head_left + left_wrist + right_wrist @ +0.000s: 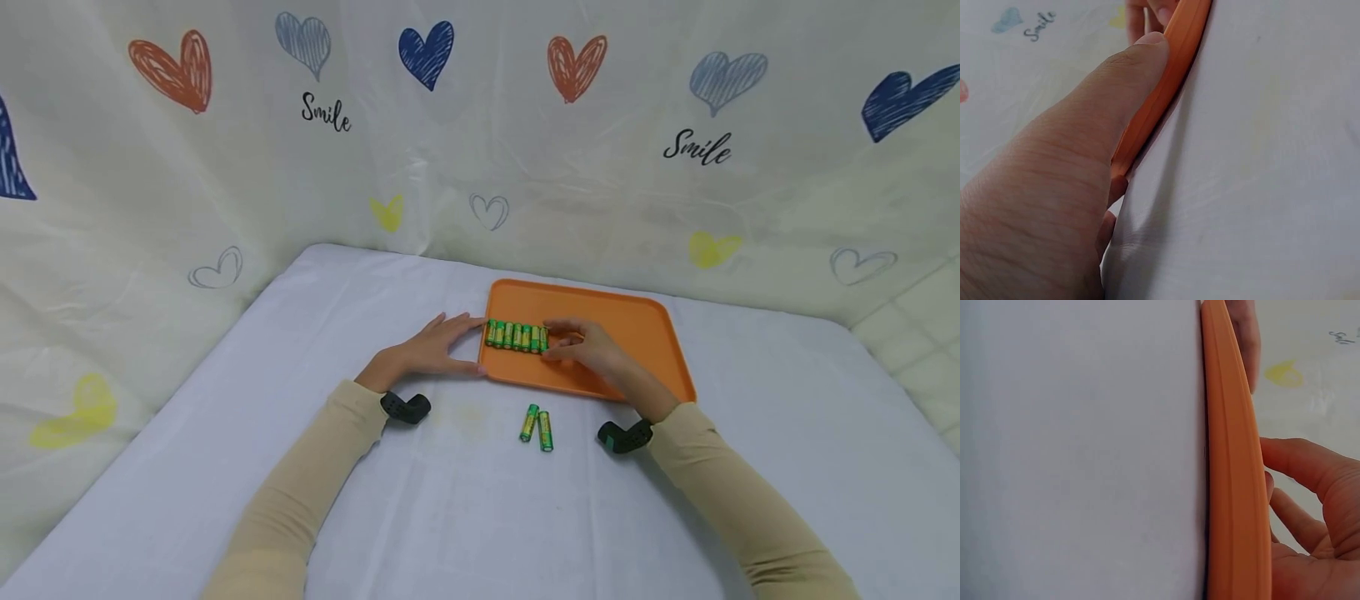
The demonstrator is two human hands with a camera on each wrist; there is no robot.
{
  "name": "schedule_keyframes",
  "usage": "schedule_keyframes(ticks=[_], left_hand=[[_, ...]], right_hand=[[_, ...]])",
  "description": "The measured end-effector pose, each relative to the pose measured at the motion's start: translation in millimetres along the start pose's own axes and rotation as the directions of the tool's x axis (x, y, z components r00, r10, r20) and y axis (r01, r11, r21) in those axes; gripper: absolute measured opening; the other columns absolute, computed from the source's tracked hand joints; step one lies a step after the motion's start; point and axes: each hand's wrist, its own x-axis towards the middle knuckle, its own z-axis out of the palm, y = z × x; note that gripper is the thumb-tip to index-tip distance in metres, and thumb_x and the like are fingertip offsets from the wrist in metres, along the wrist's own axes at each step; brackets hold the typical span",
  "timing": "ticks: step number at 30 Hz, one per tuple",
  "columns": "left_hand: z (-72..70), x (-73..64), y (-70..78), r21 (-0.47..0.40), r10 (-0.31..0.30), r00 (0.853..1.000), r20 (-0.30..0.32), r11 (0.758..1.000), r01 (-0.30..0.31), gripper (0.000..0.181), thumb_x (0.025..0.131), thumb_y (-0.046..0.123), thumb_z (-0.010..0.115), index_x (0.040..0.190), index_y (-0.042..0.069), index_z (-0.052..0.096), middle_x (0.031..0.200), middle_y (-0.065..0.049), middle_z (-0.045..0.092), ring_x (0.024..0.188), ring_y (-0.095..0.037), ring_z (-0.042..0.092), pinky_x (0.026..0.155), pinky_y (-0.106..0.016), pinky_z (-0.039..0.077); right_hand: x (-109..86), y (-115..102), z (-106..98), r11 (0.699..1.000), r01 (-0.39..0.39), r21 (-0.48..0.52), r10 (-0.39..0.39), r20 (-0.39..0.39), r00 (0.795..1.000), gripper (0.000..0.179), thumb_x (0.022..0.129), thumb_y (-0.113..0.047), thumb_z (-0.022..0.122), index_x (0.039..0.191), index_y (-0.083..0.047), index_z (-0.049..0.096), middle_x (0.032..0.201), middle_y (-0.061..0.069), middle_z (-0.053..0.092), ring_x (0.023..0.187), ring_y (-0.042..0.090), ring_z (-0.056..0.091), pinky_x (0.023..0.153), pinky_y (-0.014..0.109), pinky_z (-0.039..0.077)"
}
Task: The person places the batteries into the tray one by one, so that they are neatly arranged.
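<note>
Several green-and-yellow batteries (517, 336) stand side by side in a row at the left of an orange tray (637, 329). My right hand (592, 346) reaches over the tray and pinches the battery (544, 338) at the row's right end, fingers at its far end and thumb at its near end. The tray's rim (1235, 487) hides that battery in the right wrist view. With fingers spread, my left hand (435, 346) rests against the tray's left edge. In the left wrist view its thumb (1141, 59) lies on the tray's rim.
Two loose batteries (545, 432) lie close together on the white tablecloth (465, 500), in front of the tray. Behind the table hangs a white curtain (480, 158) with printed hearts. A black wrist camera (405, 408) sits on the left wrist, another camera (624, 437) on the right.
</note>
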Motion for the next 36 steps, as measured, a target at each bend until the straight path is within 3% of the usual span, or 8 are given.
schedule_keyframes(ticks=[9,13,20,27,36], left_hand=[[0.5,1.7,-2.1,-0.003,-0.001,1.000,0.002,1.000,0.001,0.094,0.084,0.060,0.066,0.157,0.025,0.020,0.163,-0.001,0.018,0.151,-0.018,0.006,0.122,-0.039,-0.007],[1.1,1.3,-2.1,-0.001,-0.009,1.000,0.001,1.000,0.009,0.094,0.084,0.059,0.067,0.157,0.024,0.020,0.163,-0.002,0.017,0.151,-0.018,0.006,0.121,-0.039,-0.007],[0.9,1.2,-2.5,0.012,0.000,1.000,-0.005,1.000,0.000,0.094,0.084,0.060,0.066,0.157,0.024,0.020,0.163,-0.003,0.018,0.151,-0.019,0.006,0.122,-0.040,-0.007],[-0.1,0.2,-1.9,0.010,-0.005,1.000,0.002,1.000,0.005,0.093,0.084,0.059,0.066,0.157,0.024,0.020,0.163,-0.002,0.018,0.151,-0.019,0.006,0.122,-0.040,-0.007],[1.0,0.9,-0.7,0.008,0.006,1.000,0.000,1.000,-0.006,0.093,0.085,0.058,0.066,0.157,0.023,0.021,0.162,-0.002,0.020,0.151,-0.019,0.008,0.122,-0.041,-0.006]], right_hand=[[-12.2,-4,0,1.000,-0.015,-0.018,0.015,0.005,1.000,0.057,0.092,-0.009,0.067,0.144,-0.006,0.044,0.141,0.017,0.048,0.106,0.026,0.053,0.085,0.022,0.046],[-18.8,-4,1,1.000,-0.014,0.007,0.014,0.009,1.000,0.057,0.091,-0.010,0.069,0.143,-0.006,0.045,0.139,0.016,0.049,0.111,0.027,0.052,0.084,0.021,0.050],[-27.4,-4,1,0.998,-0.014,0.057,0.012,0.026,1.000,0.053,0.091,-0.009,0.069,0.139,-0.005,0.048,0.135,0.017,0.051,0.102,0.025,0.057,0.077,0.023,0.055],[-38.2,-3,0,1.000,-0.001,-0.020,0.002,0.047,0.999,0.048,0.091,-0.017,0.070,0.135,-0.005,0.053,0.129,0.017,0.056,0.090,0.023,0.056,0.068,0.022,0.049],[-50.9,-2,3,0.997,0.051,-0.063,-0.047,0.065,0.997,0.043,0.090,-0.019,0.072,0.127,-0.001,0.059,0.122,0.015,0.063,0.100,0.017,0.062,0.076,0.019,0.052]])
